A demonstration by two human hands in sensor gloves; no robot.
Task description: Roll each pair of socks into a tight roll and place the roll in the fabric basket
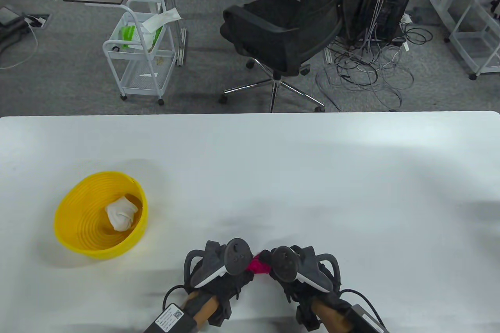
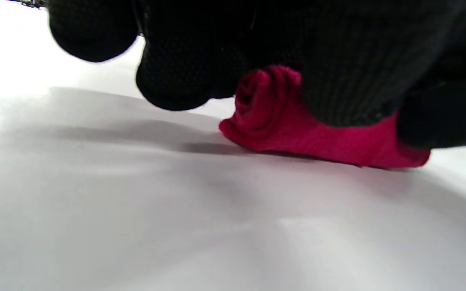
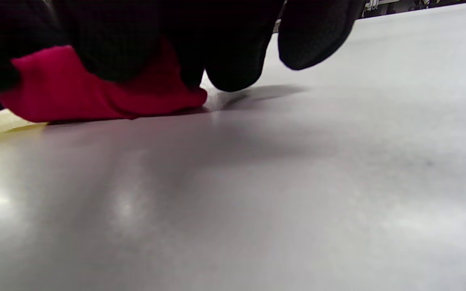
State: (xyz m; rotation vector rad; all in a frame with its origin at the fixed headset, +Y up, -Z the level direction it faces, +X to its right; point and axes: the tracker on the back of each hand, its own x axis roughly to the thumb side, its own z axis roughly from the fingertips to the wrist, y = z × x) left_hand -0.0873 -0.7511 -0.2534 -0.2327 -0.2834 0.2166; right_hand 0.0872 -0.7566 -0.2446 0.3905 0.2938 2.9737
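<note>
A red sock pair [image 1: 258, 266] lies near the table's front edge, partly rolled; the left wrist view shows its coiled end [image 2: 266, 106]. My left hand [image 1: 230, 266] and right hand [image 1: 282, 266] sit side by side on top of it, and the trackers hide most of it in the table view. In the wrist views the gloved fingers [image 2: 350, 76] curl over the red sock pair [image 3: 75, 95] and press it to the table. A yellow basket [image 1: 74, 227] stands at the front left with a white sock roll [image 1: 121, 212] inside.
The white table [image 1: 312, 177] stretches wide behind and to the right of my hands. Beyond its far edge stand a black office chair [image 1: 289, 28], a white cart [image 1: 140, 48] and a tangle of cables [image 1: 367, 67] on the floor.
</note>
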